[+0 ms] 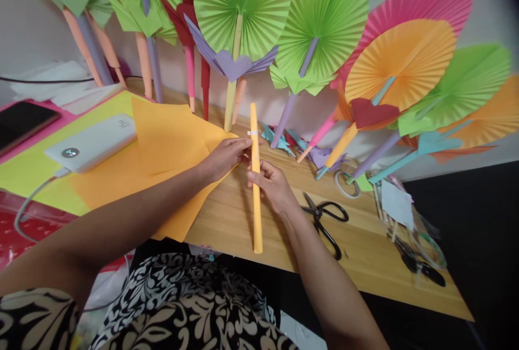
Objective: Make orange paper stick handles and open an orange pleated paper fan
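Note:
An orange rolled paper tube (257, 215) stands out lengthwise before me, its wide end toward the table's front edge. My right hand (270, 179) grips it near the middle, thumb and fingers around it. Higher up, my left hand (233, 156) has its fingertips closed against the tube's side, below a small whitish strip of what looks like tape (253, 132). Beneath my left forearm lie orange paper sheets (164, 142). Black-handled scissors (320, 215) rest on the table to the right of my right hand, blades partly spread.
Pleated paper fans on rolled sticks, such as a green fan (243, 4) and an orange fan (399, 63), lean along the wall. A power bank (95, 142) and phone (26, 123) lie left on paper. A tape roll (347, 184) and a second pair of scissors (424, 269) lie right.

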`<state>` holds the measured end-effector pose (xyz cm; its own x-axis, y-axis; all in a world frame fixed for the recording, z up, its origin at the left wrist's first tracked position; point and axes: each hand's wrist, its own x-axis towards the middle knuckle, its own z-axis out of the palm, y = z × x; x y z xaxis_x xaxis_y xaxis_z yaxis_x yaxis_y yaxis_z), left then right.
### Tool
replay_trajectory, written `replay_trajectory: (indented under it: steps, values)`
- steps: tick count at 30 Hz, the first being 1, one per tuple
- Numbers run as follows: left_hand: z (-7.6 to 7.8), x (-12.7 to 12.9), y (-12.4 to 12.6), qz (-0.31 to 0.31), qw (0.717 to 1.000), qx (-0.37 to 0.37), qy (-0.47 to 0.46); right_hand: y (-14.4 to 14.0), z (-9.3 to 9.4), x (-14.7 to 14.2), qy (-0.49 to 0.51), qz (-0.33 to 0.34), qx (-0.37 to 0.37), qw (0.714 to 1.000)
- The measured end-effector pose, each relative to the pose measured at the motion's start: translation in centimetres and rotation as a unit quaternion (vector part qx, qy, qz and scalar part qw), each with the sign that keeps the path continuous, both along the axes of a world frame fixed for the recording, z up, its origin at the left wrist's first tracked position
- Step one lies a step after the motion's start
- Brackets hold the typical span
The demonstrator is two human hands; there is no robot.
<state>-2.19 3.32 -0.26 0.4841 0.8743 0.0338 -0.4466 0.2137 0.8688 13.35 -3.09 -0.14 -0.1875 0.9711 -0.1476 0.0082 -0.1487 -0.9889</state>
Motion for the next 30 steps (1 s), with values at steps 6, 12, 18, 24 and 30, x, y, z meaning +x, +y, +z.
replay_trajectory:
  steps: [6, 12, 18, 24, 30]
  values:
    - [-0.2, 0.1, 0.2, 0.013, 1.000, -0.025, -0.003, -0.1, -0.1, 0.4, -0.031, 0.012, 0.035, 0.999]
    - [-0.4, 0.1, 0.2, 0.006, 1.000, 0.018, 0.007, 0.4, 0.5, 1.7, -0.065, -0.132, 0.122, 0.982]
    - [-0.8, 0.4, -0.2, -0.003, 0.998, 0.044, 0.039, 0.5, 1.1, 1.3, 0.001, -0.155, 0.128, 0.980]
    - [-0.7, 0.5, -0.3, 0.013, 0.996, 0.064, 0.058, 0.5, 1.0, 0.7, 0.035, -0.142, 0.101, 0.984]
    - [-1.0, 0.5, 0.0, 0.022, 0.994, 0.079, 0.076, 1.5, 1.4, 0.7, 0.075, -0.106, 0.054, 0.990]
